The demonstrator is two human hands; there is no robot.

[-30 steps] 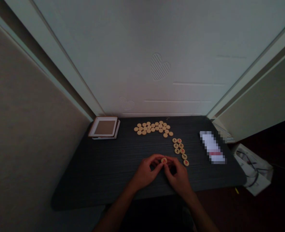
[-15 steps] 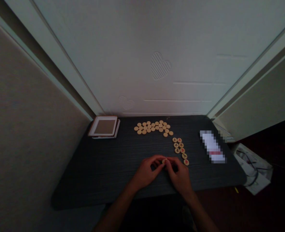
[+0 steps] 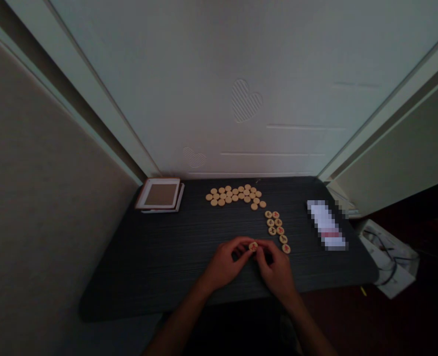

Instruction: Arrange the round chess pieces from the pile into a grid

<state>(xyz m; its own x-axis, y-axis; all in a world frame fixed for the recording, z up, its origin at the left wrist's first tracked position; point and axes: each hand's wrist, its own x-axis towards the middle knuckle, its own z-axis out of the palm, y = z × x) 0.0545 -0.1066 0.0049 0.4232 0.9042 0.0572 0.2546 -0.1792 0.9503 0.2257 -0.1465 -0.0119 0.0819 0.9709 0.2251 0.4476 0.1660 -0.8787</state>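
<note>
My left hand (image 3: 224, 264) and my right hand (image 3: 276, 269) meet over the near middle of a dark table (image 3: 159, 257). Between their fingertips they pinch one round wooden game piece (image 3: 253, 246) with a red mark on its face. Just right of the hands a short double row of face-up pieces (image 3: 277, 230) runs toward the back. A cluster of plain blank-side pieces (image 3: 235, 196) lies at the far edge by the wall.
A shallow white-rimmed box lid (image 3: 160, 195) sits at the table's far left corner. A blurred white card or packet (image 3: 327, 225) lies on the right side. A white bag (image 3: 389, 257) with dark cords rests on the floor beyond the right edge.
The piece turned between my fingers: red face up, then edge-on or blank, and the red mark shows again now. Both hands stayed in the same spot.
</note>
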